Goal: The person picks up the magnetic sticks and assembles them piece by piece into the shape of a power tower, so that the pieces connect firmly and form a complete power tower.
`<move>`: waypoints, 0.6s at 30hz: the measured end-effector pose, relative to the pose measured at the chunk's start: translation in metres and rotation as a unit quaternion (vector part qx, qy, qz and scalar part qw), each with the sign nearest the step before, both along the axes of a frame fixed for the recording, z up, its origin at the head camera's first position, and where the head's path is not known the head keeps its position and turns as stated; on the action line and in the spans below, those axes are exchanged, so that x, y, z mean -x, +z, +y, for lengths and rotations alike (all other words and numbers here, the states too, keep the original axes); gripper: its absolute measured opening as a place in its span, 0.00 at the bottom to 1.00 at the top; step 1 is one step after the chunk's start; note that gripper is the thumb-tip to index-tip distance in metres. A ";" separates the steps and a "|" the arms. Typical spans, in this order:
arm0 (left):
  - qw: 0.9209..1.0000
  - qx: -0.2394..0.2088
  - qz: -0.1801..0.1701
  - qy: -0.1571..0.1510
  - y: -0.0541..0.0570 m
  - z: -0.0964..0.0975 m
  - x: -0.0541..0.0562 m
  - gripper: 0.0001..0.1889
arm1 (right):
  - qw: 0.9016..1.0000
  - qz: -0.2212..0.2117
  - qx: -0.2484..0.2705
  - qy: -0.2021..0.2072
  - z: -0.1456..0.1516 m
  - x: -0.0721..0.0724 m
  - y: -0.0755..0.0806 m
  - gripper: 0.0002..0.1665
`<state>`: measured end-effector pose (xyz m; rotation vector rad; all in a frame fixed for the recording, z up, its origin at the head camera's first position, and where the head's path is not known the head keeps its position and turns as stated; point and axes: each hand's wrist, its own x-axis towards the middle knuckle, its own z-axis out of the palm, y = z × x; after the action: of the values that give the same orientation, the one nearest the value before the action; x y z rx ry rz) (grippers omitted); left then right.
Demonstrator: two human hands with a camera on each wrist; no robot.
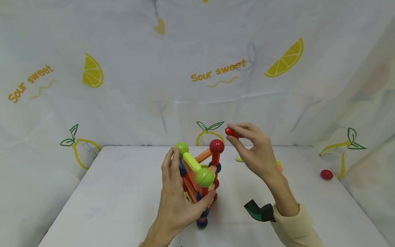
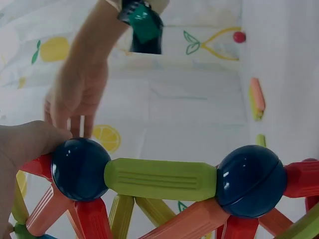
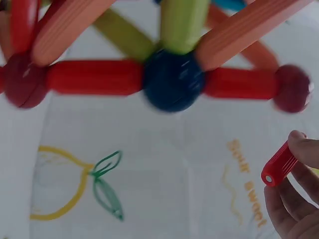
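Observation:
A tower of magnetic rods and balls (image 1: 191, 162) stands on the table, with a red ball (image 1: 217, 146) and two green balls at its top corners. My left hand (image 1: 177, 202) grips the tower from its left side, fingers along the far left and thumb across the front. Up and to the right of the tower, my right hand (image 1: 257, 151) pinches a short red magnetic rod (image 3: 280, 163) between thumb and fingertips. The rod is apart from the red corner ball. Navy balls (image 2: 251, 181) and orange, red and green rods make up the tower's side in the left wrist view.
Behind my right hand a yellow-green rod (image 1: 239, 159) lies on the white table (image 1: 123, 192). Orange and yellow rods (image 2: 257, 97) lie side by side farther right. A loose red ball (image 1: 326, 174) rests near the right edge. A lemon-printed cloth (image 1: 139, 85) hangs behind the table.

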<state>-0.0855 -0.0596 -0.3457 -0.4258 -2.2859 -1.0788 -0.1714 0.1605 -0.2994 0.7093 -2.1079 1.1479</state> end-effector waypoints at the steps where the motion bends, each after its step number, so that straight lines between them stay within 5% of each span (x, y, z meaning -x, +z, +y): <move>1: 1.000 0.000 0.004 -0.006 0.000 -0.002 0.000 0.69 | 1.000 0.018 0.007 0.022 -0.004 -0.005 0.008 0.23; 7: 0.994 0.009 0.055 -0.095 0.001 -0.016 0.007 0.63 | 0.988 0.047 -0.005 0.144 -0.024 -0.033 0.035 0.29; 12: 0.966 0.014 0.099 -0.238 0.003 -0.035 0.020 0.55 | 0.973 0.027 -0.037 0.228 -0.029 -0.047 0.040 0.25; 18: 0.950 0.005 0.058 -0.305 -0.002 -0.054 0.031 0.55 | 0.954 0.008 -0.106 0.279 -0.031 -0.053 0.041 0.21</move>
<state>-0.1169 -0.1139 -0.3479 -1.2246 -2.0980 -1.2793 -0.1182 0.1292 -0.2587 1.4802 -2.0954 1.1917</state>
